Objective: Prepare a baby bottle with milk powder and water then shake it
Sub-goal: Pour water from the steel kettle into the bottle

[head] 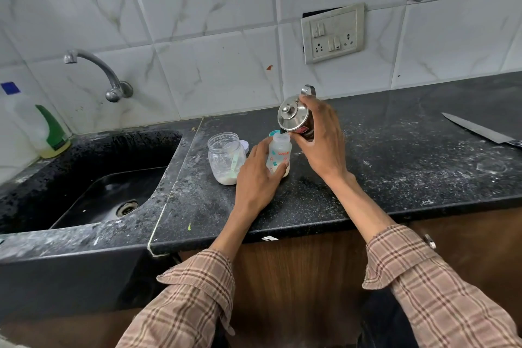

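My left hand [258, 178] was wrapped around the bottle [279, 156], holding it upright on the counter [395, 167]. My right hand [319, 138] gripped a small steel pot [293, 117] with a lid on it. The pot was tipped over to the left, and its spout sat right at the open top of the bottle. The bottle was clear, with red letters and little pictures on it. Some white stuff lay at its bottom.

Far to the left stood a big white jug [25, 121] and a green bottle [53, 133], both against the wall. Next to them was the black sink [84, 183], and a bent metal tap [99, 73] stuck out of the tiles above it. Right of the sink, just beside my left hand, stood a glass jar [226, 157]. It had white powder at the bottom and a pale scoop [235, 159] leaning inside. A white lid [244, 145] peeked out from behind the jar. Behind the bottle I could see a bit of something teal [274, 133], but I could not tell what it was.

A switch plate [333, 32] hung on the wall above the pot. Far to the right, a long knife [477, 130] lay flat on the counter. The counter was black and dusty with white marks.
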